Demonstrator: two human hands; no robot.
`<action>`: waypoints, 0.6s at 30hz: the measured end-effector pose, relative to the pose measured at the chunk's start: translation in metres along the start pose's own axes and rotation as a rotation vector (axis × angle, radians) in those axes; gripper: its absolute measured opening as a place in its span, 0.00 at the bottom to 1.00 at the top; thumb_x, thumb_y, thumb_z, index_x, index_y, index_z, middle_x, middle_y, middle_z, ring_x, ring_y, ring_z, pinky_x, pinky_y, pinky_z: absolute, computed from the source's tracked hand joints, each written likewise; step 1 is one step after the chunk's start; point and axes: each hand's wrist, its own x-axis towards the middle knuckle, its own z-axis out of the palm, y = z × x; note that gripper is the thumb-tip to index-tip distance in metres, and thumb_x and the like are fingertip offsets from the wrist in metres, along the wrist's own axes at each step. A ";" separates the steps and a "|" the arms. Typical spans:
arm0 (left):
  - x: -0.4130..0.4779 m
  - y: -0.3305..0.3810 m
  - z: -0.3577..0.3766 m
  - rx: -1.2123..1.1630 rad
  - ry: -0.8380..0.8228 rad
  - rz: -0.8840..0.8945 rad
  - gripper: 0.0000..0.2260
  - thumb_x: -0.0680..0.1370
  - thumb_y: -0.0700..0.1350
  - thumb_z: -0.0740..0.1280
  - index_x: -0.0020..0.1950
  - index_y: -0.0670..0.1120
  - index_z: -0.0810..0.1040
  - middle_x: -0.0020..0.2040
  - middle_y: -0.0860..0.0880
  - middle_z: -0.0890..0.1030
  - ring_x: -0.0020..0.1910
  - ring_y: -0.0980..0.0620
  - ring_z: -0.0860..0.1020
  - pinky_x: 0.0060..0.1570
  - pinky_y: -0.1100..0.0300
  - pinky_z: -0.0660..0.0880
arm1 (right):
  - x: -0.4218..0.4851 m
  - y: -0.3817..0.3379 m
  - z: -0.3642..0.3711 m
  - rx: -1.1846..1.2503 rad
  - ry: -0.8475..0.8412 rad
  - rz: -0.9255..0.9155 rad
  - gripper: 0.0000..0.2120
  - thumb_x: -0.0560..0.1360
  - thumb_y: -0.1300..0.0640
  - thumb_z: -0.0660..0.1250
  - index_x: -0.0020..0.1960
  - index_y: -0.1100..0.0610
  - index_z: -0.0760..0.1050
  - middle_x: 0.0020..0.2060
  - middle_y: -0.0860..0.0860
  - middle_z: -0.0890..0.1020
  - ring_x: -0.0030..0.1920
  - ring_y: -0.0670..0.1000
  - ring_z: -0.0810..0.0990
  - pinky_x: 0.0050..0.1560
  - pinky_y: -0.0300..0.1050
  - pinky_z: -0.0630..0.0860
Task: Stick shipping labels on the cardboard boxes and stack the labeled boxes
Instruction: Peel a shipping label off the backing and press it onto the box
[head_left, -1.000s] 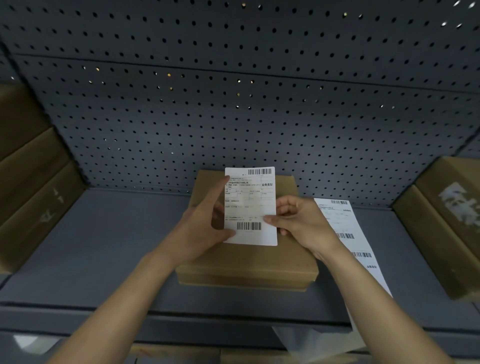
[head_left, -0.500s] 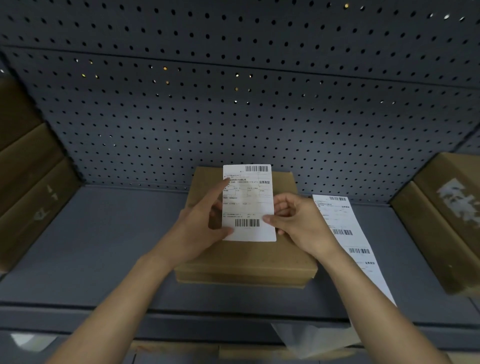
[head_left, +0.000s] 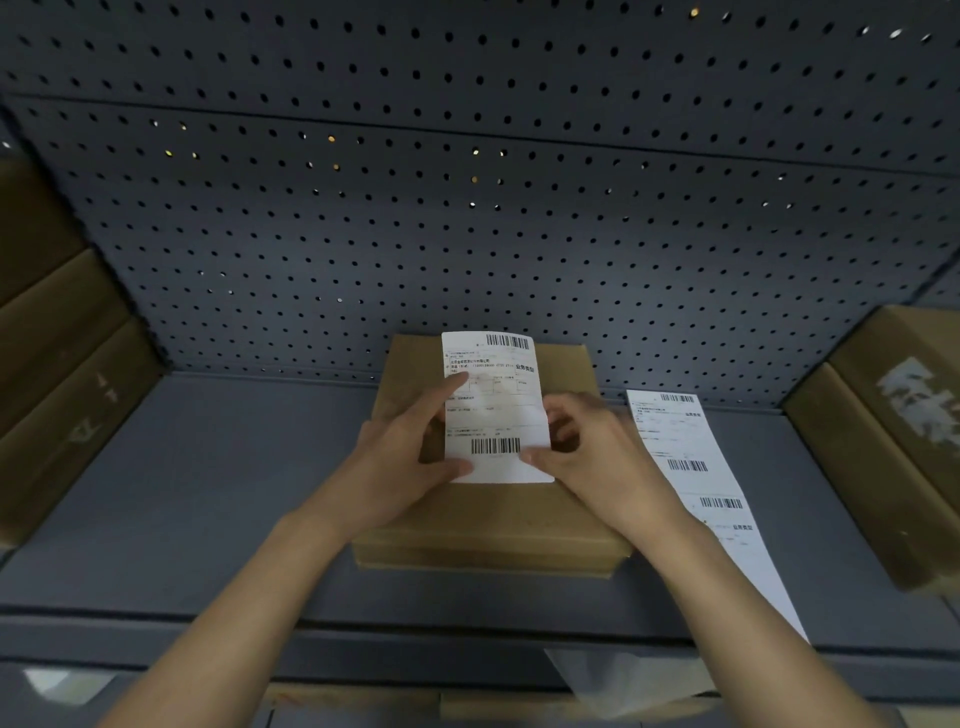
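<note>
At the middle of the shelf (head_left: 208, 493), the cardboard box (head_left: 488, 519) lies flat, directly under both hands. They hold the shipping label (head_left: 493, 410) over its top, printed face up, with the long axis running near to far in line with the box's sides. The left hand (head_left: 400, 462) pinches the label's left edge, forefinger on the face and thumb at the near corner. The right hand (head_left: 597, 457) pinches the right edge, slightly blurred. Both are equally close. I cannot tell whether the label touches the cardboard yet. Judging by this, the move is straight down. More labels (head_left: 691, 467) lie just right of the box.
</note>
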 end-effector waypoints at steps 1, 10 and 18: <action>0.000 0.000 0.000 0.003 0.000 0.003 0.39 0.72 0.50 0.75 0.74 0.70 0.56 0.56 0.66 0.71 0.58 0.58 0.70 0.69 0.47 0.65 | -0.002 -0.001 0.000 -0.053 0.002 -0.007 0.19 0.72 0.52 0.76 0.61 0.46 0.76 0.52 0.42 0.79 0.48 0.40 0.77 0.48 0.38 0.77; 0.000 -0.003 0.002 -0.002 0.026 0.036 0.39 0.72 0.49 0.75 0.73 0.71 0.56 0.57 0.66 0.70 0.56 0.66 0.68 0.68 0.46 0.66 | -0.010 -0.002 0.002 -0.067 0.018 -0.030 0.35 0.72 0.50 0.75 0.74 0.44 0.62 0.47 0.39 0.79 0.49 0.43 0.79 0.50 0.40 0.77; -0.003 -0.002 0.003 0.111 0.012 0.083 0.38 0.75 0.52 0.71 0.76 0.68 0.51 0.66 0.59 0.68 0.68 0.53 0.65 0.73 0.46 0.58 | -0.012 0.008 0.005 0.056 0.069 0.001 0.41 0.70 0.51 0.77 0.76 0.43 0.60 0.42 0.44 0.81 0.43 0.42 0.79 0.46 0.27 0.72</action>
